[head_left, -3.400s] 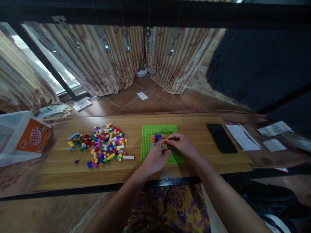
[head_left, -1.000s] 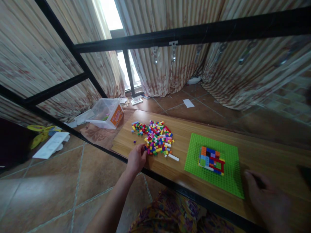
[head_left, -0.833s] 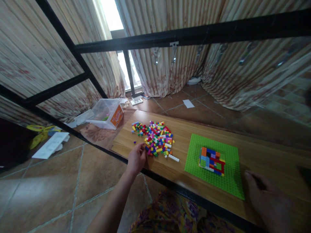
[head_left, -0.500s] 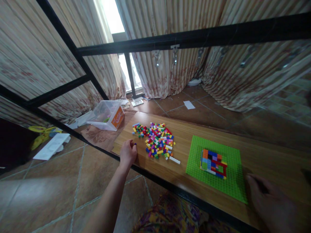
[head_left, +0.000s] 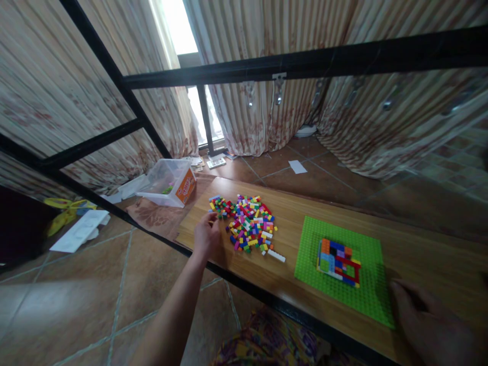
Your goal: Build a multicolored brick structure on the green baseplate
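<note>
Head view: the step in hand appears to be picking a brick from the loose stock, and it is best done by isolating a single piece at the edge of the pile of bricks (head_left: 247,222) with thumb and forefinger, rather than raking through the heap and scattering pieces over the board's edge. The left hand (head_left: 206,235) rests on the wooden board (head_left: 290,206) at the near-left edge of the pile, fingers curled and tips drawn together; whether a brick sits between them cannot be told. The right hand (head_left: 432,325) lies flat and relaxed on the board, holding nothing, just beside the green baseplate (head_left: 371,295), which carries a partly built brick panel (head_left: 338,255).
</note>
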`<state>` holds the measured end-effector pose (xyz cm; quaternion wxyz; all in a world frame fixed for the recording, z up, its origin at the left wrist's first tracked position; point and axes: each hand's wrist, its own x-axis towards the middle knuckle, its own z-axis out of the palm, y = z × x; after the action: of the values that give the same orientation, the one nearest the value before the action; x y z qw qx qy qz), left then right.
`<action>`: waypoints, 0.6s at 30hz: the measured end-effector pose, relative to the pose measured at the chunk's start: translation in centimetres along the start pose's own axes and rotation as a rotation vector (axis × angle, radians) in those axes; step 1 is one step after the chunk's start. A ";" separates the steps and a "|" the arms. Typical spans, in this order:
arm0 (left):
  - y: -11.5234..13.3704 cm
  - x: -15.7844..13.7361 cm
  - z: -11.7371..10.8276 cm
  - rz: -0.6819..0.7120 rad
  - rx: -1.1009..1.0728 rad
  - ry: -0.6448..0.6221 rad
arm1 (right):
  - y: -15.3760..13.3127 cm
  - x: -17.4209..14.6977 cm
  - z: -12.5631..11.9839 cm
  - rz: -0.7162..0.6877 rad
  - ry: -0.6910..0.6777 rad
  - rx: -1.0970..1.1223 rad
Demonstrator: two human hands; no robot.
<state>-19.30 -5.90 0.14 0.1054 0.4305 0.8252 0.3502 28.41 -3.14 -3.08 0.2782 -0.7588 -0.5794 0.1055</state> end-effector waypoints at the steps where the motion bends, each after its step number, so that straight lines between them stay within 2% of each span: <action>1: -0.1 0.8 -0.3 -0.030 0.072 0.058 | 0.1 0.0 0.0 -0.009 -0.014 0.007; 3: -0.3 2.4 -0.7 -0.059 0.193 0.103 | 0.3 0.0 0.1 -0.022 -0.031 0.018; 5: -0.4 3.6 -1.0 -0.062 0.243 0.089 | 0.6 0.1 0.3 -0.043 -0.027 0.020; 9: -0.6 4.6 -1.0 -0.039 0.292 0.038 | 1.0 0.1 0.9 -0.179 0.063 0.006; 14: -0.4 3.2 -1.4 -0.001 0.292 0.014 | 0.3 -0.2 1.0 -0.244 0.093 0.070; 18: 1.2 0.9 -1.2 -0.018 0.125 -0.028 | -0.3 -0.2 1.0 -0.269 0.101 0.113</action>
<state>-19.65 -5.37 1.96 0.0928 0.4335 0.8478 0.2911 27.63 -2.99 -3.77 0.3606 -0.6620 -0.6542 0.0616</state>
